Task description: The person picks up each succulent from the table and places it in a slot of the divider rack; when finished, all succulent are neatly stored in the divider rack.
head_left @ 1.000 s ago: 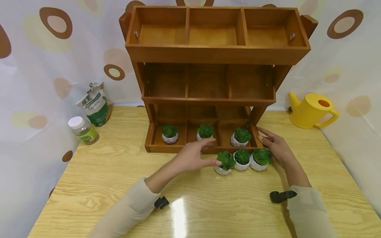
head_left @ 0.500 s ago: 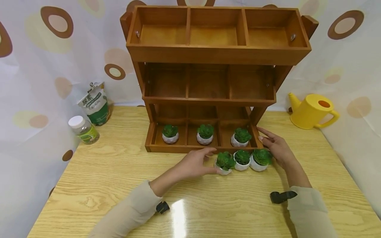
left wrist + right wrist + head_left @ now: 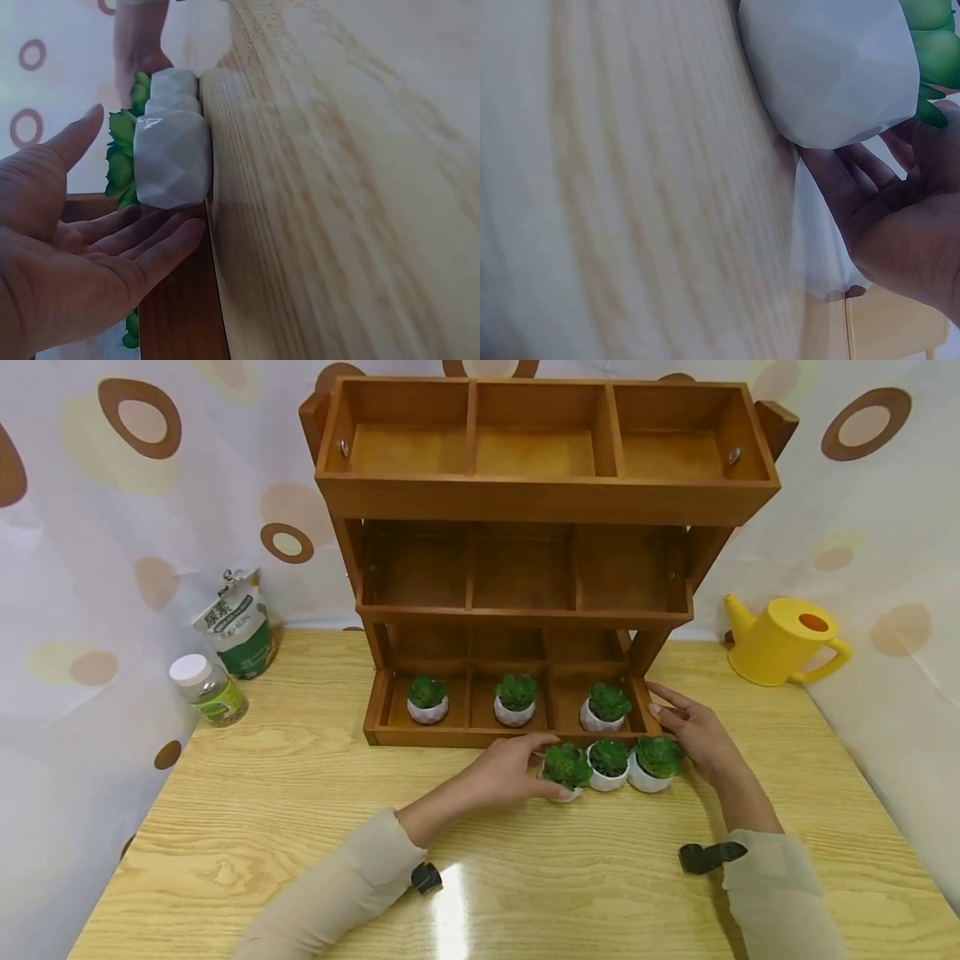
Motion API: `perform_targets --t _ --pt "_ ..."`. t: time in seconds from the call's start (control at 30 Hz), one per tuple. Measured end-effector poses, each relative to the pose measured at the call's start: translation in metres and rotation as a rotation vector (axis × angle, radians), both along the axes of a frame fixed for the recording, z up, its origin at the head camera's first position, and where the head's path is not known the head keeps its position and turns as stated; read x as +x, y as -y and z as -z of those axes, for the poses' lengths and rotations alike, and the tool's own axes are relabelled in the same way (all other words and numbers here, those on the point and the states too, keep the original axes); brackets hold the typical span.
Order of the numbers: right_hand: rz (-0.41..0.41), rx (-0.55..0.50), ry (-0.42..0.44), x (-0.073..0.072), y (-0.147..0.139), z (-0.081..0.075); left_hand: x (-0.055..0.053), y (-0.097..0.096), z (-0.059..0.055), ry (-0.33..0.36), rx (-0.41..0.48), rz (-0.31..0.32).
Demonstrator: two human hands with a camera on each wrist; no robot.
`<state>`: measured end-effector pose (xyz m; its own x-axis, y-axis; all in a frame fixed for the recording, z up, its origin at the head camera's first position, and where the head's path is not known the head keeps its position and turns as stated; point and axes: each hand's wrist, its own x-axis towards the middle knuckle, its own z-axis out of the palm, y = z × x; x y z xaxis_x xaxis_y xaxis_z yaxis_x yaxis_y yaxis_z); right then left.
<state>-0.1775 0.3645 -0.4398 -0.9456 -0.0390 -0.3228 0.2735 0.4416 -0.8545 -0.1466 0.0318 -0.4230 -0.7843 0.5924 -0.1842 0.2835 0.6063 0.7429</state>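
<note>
- Plants (image 3: 516,697): three are sitting in rack (image 3: 547,500), three seemingly waiting near.
- Left hand (image 3: 504,773): spanning one, loosely parted, ungripping.
- Right hand (image 3: 701,737): resting outstretched, seemingly empty.

The clock's centre is the middle white faceted pot with a green succulent (image 3: 608,763), on a pale wood-grain table (image 3: 300,710). The left-end pot (image 3: 567,768) stands at 9 o'clock, the right-end pot (image 3: 655,764) at 3. The left hand (image 3: 506,778) is just beyond the left-end pot, at 9; the right hand (image 3: 699,739), between 2 and 3, at the right end of a brown three-tier wooden shelf (image 3: 547,500). That shelf stands behind, centred between 11 and 12, its bottom tier bearing a left shelf pot (image 3: 427,700), centre shelf pot (image 3: 515,700) and right shelf pot (image 3: 605,707), one per compartment. A yellow watering can (image 3: 780,647) stands at 2, a white-lidded transparent jar (image 3: 219,699) at 9, a green-and-white clipped pouch (image 3: 246,639) behind it near 10.
</note>
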Motion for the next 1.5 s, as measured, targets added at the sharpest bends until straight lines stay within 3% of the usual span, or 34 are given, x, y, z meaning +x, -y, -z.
perform_targets --t 0.4,0.63,0.97,1.27,1.5 --pt "0.000 0.004 -0.005 -0.001 0.000 0.001 -0.006 -0.010 0.004 -0.009 -0.001 0.023" --pt "0.008 -0.007 -0.003 -0.002 0.000 0.002 -0.007 -0.012 0.006 0.021 -0.020 0.021" --pt "-0.002 -0.011 -0.017 0.000 0.001 0.002 -0.007 -0.011 0.009 -0.080 -0.013 0.048" --pt "0.002 0.000 -0.018 0.000 0.001 0.003 -0.001 -0.007 0.004 -0.091 -0.015 0.027" --pt "0.011 -0.011 -0.005 -0.001 0.000 0.003 0.002 0.002 -0.012 -0.059 0.025 -0.018"
